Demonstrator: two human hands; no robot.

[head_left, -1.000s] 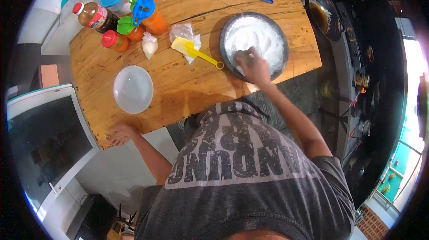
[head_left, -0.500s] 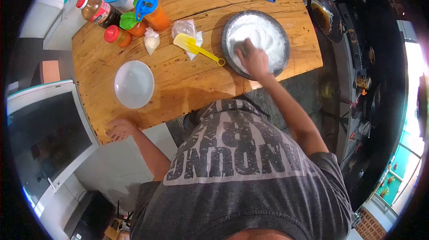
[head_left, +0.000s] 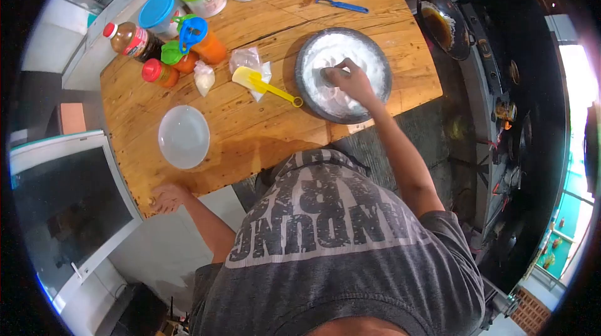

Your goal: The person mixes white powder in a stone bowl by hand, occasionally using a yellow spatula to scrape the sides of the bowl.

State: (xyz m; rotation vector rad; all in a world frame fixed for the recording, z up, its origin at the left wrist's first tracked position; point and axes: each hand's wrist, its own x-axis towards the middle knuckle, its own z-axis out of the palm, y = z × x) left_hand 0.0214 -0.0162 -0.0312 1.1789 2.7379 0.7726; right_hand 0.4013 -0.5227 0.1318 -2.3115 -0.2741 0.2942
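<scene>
While the right hand (head_left: 352, 83) is lowered into the grey bowl (head_left: 300, 86), its fingers are seen bent and closed about a small grey object (head_left: 326, 75); what the object is cannot be told. The bowl is filled nearly to the rim with white powder (head_left: 350, 48), and it is set on the wooden table (head_left: 250, 129).

Just left of the bowl a yellow spatula (head_left: 263, 85) is laid, its handle end almost touching the rim. Partly under the spatula, crumpled clear bags (head_left: 245, 59) are noted, and further left a small knotted bag of white powder (head_left: 203, 77).

Well to the left of the bowl and nearer the person, a round translucent dish (head_left: 183, 136) is seen, with nothing visible in it. Far left of the bowl, at the table corner, the left hand (head_left: 166, 197) is rested, fingers loosely curled over the edge, nothing pinched.

Up and left of the bowl, bottles of orange liquid (head_left: 206, 45) and a brown sauce bottle (head_left: 133, 40) are grouped. Right of the bowl, a dark pan (head_left: 438, 23) holding brown liquid is seen.
</scene>
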